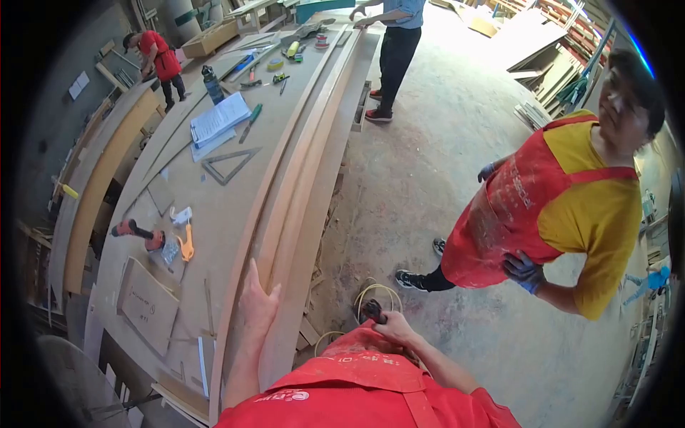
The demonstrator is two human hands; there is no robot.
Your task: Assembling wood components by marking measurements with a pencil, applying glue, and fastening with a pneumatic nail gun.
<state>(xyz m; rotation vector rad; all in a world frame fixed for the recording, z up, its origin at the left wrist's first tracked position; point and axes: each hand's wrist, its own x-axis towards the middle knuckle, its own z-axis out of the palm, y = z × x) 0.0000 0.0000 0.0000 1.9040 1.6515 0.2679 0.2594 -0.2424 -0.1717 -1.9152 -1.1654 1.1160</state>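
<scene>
Long wooden strips (280, 214) lie side by side along the right edge of the workbench. My left hand (258, 303) rests on their near end, with its index finger and thumb stretched apart. Low in front of my red apron, my right hand (394, 328) is closed round a dark hand-held tool (372, 309). Its exact kind is hard to make out, and my hand and apron hide part of it. A thin yellow hose (378, 287) loops just beyond this tool.
The bench (235, 203) carries a red drill (146, 234), an orange-handled tool (186, 244), a triangular square (230, 165), papers (220, 120) and a bottle (212, 84). At right stands a person in a red apron (510, 207); another person (399, 53) stands at the far end.
</scene>
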